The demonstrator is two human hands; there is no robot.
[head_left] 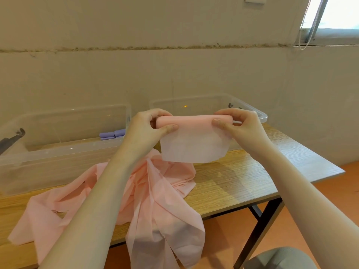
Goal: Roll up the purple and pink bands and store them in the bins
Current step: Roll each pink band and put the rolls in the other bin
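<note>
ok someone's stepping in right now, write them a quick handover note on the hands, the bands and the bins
Left hand and right hand each pinch an end of the half-rolled pink fabric band, held above the wooden table.
Its loose tail hangs down; more loose pink band fabric lies on the table and over its front edge.
Done: rolled purple bands sit in the left clear plastic bin.
Left: finish this roll, bin it, probably in the right clear bin, then roll any remaining pink fabric.

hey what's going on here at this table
A person is rolling up a pink band, with the left hand and right hand pinching either end of the roll above the wooden table. More loose pink bands lie heaped on the table, partly hanging off its edge. Rolled purple bands already sit in the left clear bin.
</note>
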